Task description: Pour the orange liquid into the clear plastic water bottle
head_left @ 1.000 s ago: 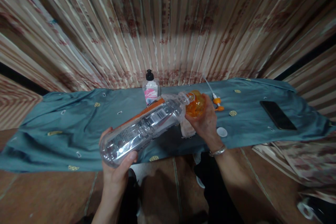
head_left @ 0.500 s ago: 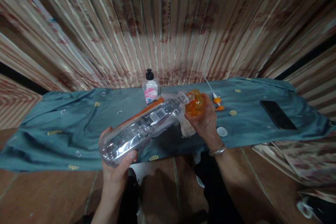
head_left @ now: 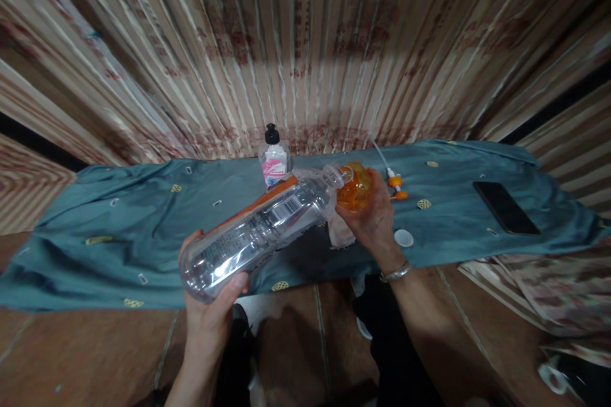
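Over the desk's front edge (head_left: 305, 278), your left hand (head_left: 210, 306) grips the clear plastic bottle (head_left: 260, 236), neck slanting rightward to the orange bottle (head_left: 354, 191) your right hand (head_left: 375, 219) clasps.

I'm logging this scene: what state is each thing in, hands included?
left hand: closed around the big bottle
right hand: closed around the orange bottle
big bottle: tilted, uncapped, mouth at the orange bottle
orange bottle: held, fill level unclear
soap bottle: upright, black top on
pump: lying loose, off any bottle
white cap: lying loose
phone: lying flat
cloth: wrinkled
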